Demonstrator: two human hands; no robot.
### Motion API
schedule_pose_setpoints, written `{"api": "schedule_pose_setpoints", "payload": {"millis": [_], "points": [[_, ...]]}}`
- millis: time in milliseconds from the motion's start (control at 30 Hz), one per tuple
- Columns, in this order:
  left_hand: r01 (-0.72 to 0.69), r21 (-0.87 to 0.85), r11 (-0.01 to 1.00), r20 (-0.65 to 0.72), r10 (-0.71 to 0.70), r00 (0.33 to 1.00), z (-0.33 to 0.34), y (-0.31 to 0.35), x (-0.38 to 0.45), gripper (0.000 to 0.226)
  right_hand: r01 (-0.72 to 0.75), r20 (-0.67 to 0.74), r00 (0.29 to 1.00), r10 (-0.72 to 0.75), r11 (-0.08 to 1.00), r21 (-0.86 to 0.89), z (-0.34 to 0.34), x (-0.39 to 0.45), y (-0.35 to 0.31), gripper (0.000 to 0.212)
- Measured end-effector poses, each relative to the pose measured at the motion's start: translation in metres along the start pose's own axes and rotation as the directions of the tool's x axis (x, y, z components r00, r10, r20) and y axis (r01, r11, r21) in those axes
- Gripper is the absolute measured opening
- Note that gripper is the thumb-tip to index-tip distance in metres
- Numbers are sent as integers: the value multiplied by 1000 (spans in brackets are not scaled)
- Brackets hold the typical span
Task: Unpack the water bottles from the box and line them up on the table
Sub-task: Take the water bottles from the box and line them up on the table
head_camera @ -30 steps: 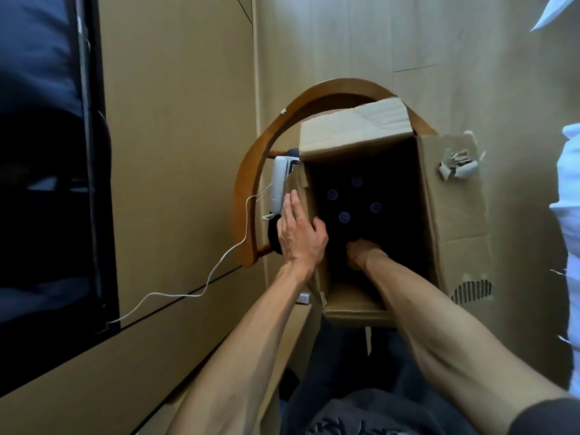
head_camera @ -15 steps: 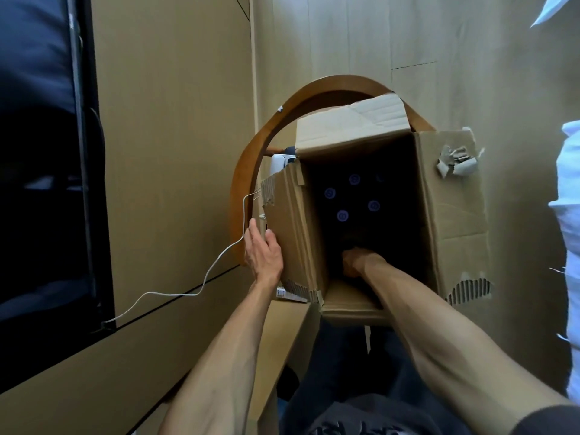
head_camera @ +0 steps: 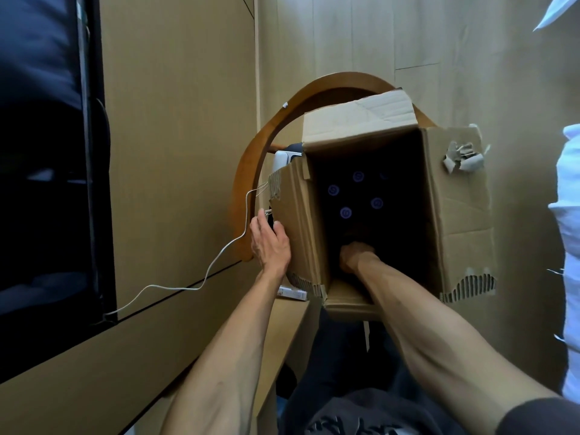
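An open cardboard box (head_camera: 455, 215) stands on a wooden chair. Deep in its dark inside, several water bottles show only as round bluish caps (head_camera: 345, 212). My left hand (head_camera: 270, 243) lies against the outer side of the box's left flap, fingers pointing up along it and thumb touching the cardboard. My right hand (head_camera: 356, 255) reaches down into the near part of the box, close to the caps. Its fingers are lost in the dark, so whether it grips a bottle cannot be seen.
The chair's curved wooden back (head_camera: 251, 171) arcs around the far side of the box. A tan table top (head_camera: 175, 120) lies to the left, crossed by a thin white cable (head_camera: 219, 255). A white device (head_camera: 282, 158) sits behind the left flap. White cloth (head_camera: 568, 215) hangs at right.
My left hand slid off the top of the left flap to its outer side, and the flap swung outward. My right hand stayed low inside the box.
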State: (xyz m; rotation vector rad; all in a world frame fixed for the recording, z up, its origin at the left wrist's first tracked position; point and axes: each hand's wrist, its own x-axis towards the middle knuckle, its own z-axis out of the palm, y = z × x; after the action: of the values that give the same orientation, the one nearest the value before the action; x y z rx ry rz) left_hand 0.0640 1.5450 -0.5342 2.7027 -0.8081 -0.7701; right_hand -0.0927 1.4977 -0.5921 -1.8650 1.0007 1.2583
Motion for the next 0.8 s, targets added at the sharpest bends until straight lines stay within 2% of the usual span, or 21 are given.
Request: {"api": "schedule_pose_setpoints", "payload": {"millis": [167,267,400,667,800], "points": [[-43,-30,999,-39,42,998,0,15,9,52,-62,-35,998,61,998,-19,-6,-7,-7,39],[-108,-17,994,-18,108,994,2,23,8,51,-79,-74,994,78,997,-20,-11,-9,0,39],[-129,-3,992,11,129,992,2,27,5,51,-97,-140,986,89,994,-48,-21,-16,11,38],[-163,47,985,8,163,987,-27,34,0,54,-105,-304,946,109,994,29,-62,-51,26,42],[-147,-42,988,12,148,989,-44,42,-11,56,-74,-402,911,88,996,51,-87,-81,29,31]]}}
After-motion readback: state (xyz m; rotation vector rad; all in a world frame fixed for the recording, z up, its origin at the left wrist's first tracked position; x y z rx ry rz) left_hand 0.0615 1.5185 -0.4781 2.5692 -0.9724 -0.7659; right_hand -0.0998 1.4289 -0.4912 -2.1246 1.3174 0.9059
